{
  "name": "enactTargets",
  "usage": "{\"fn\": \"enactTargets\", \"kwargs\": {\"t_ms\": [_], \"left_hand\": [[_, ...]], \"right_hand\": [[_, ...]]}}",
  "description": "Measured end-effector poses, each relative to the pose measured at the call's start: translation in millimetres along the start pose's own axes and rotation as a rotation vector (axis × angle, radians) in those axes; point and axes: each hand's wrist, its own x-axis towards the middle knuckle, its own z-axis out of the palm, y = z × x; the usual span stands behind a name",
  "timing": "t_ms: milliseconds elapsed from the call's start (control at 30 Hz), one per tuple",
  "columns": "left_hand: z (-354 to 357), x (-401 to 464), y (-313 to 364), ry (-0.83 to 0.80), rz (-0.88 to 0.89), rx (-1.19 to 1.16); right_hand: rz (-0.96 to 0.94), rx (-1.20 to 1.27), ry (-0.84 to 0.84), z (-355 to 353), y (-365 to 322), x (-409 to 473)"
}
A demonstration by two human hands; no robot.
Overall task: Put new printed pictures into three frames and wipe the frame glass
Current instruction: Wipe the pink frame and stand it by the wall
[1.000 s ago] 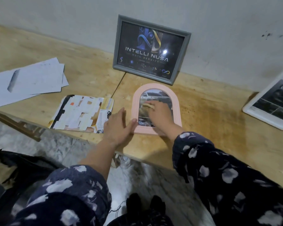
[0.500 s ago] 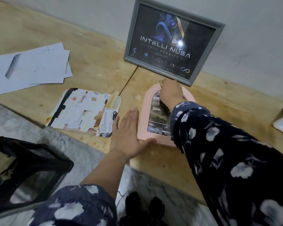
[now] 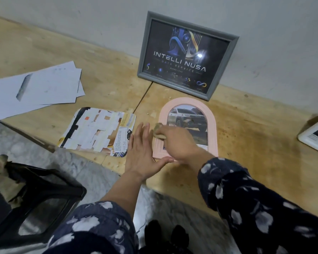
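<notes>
While the pink arched frame (image 3: 188, 125) lies flat on the wooden tabletop (image 3: 108, 83), near its near edge, the right hand (image 3: 176, 142) presses a small wad of cloth (image 3: 159, 130) against the frame's left side, fingers curled round it. The left hand (image 3: 142, 155) rests flat with straight fingers, braced against the frame's near left corner. A grey frame (image 3: 187, 55) leans on the wall just beyond. A cut-up magazine (image 3: 97, 131) and white sheets (image 3: 35, 88) lie to the left.

"INTELLI NUSA DATA SERVICE" on grey frame (image 3: 187, 55)
</notes>
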Motion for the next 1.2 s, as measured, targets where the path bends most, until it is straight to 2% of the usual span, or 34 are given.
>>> {"fn": "enactTargets", "kwargs": {"t_ms": [133,200,367,500,567,667,900,1100,1200], "left_hand": [[-1.4,-2.5,-0.1,0.000,0.001,-0.003],[-3.5,-2.6,1.0,-0.018,0.010,-0.002],[-1.9,1.6,0.7,-0.086,0.125,0.156],[-2.3,2.6,3.2,-0.109,0.183,0.211],[0.4,2.0,1.5,-0.083,0.184,0.183],[4.7,1.4,-0.3,-0.076,0.191,0.174],[3.9,4.8,-0.1,-0.109,0.153,0.196],[3.6,4.6,0.9,-0.113,0.148,0.201],[3.9,2.9,0.2,-0.106,0.160,0.206]], "right_hand": [[-0.059,0.037,-0.201,-7.7,-8.1,-31.7],[-0.049,0.083,-0.210,-15.7,-6.9,-37.3],[0.242,0.363,0.162,-42.7,30.0,-22.0],[0.318,0.329,0.290,-54.9,58.6,30.1],[0.340,0.268,0.245,-44.2,66.2,50.3],[0.310,0.138,0.047,-12.9,65.1,59.7],[0.148,0.067,0.007,10.3,39.6,8.0],[0.056,0.023,-0.101,8.6,24.2,-34.2],[0.093,0.108,-0.170,-8.7,22.6,-38.9]]}}
